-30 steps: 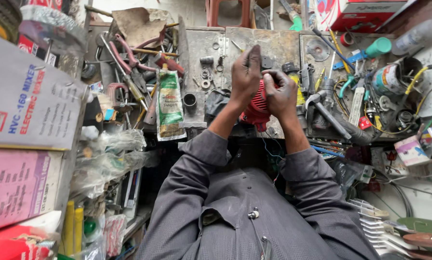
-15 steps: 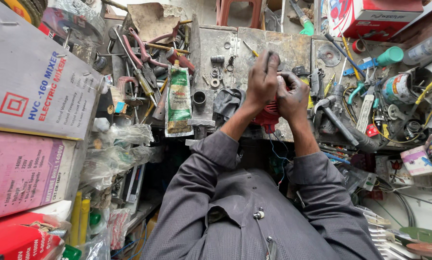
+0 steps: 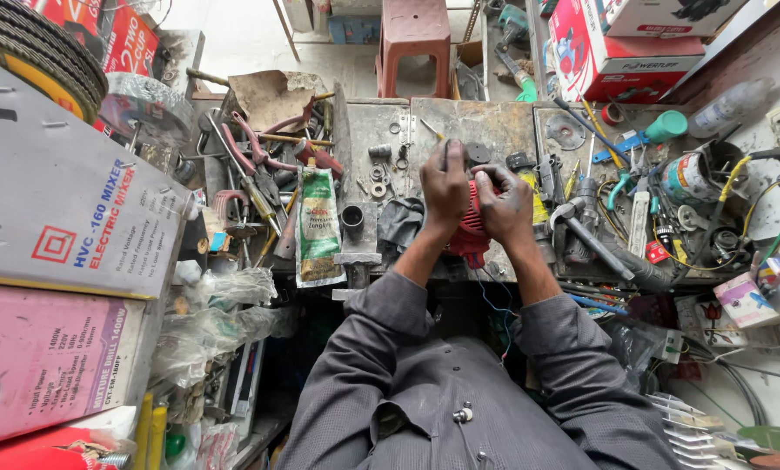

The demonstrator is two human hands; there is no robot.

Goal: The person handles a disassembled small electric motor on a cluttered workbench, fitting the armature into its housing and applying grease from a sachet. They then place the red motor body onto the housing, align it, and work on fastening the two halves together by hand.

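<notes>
Both hands are grasping a red ribbed motor housing [image 3: 472,228] over the near edge of the surface [image 3: 494,126]: the left hand [image 3: 446,187] is gripping its left side, the right hand [image 3: 503,202] is closing over its right. A green tube [image 3: 318,226] is lying toward the left; a grey rag [image 3: 400,222] is sitting just beside the left hand.

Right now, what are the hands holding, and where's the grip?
Both hands grip a red ribbed plastic housing: left hand on its upper left side, right hand on its upper right. Fingers cover the top, so exact contact is hidden.
</notes>
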